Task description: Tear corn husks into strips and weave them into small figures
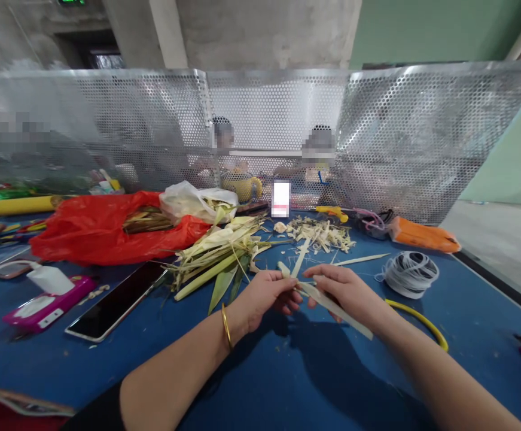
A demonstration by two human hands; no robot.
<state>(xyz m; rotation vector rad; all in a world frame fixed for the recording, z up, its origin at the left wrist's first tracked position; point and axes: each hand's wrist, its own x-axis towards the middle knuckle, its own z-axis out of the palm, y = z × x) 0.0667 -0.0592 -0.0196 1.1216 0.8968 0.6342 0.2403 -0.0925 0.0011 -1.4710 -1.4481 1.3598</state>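
Note:
Pale corn husk strips (302,257) cross each other between my hands, above the blue table. My left hand (271,294), with a gold bangle at its wrist, pinches them where they meet, thumb on top. My right hand (347,290) is closed on the right side of the same strips, fingers bent towards my left hand. One long strip (352,323) trails from there beneath the right palm towards the wrist. The right thumb is partly hidden. Just beyond my hands lies a heap of shredded husk bits (320,233); a pile of whole corn husks (219,254) is to the left.
A red plastic bag (94,230), a dark phone (119,302) and a magenta power strip (47,305) lie left. A white cord roll (411,274), a yellow tube (422,323) and an orange packet (424,234) lie right. A perforated metal screen (278,102) stands behind, people beyond it.

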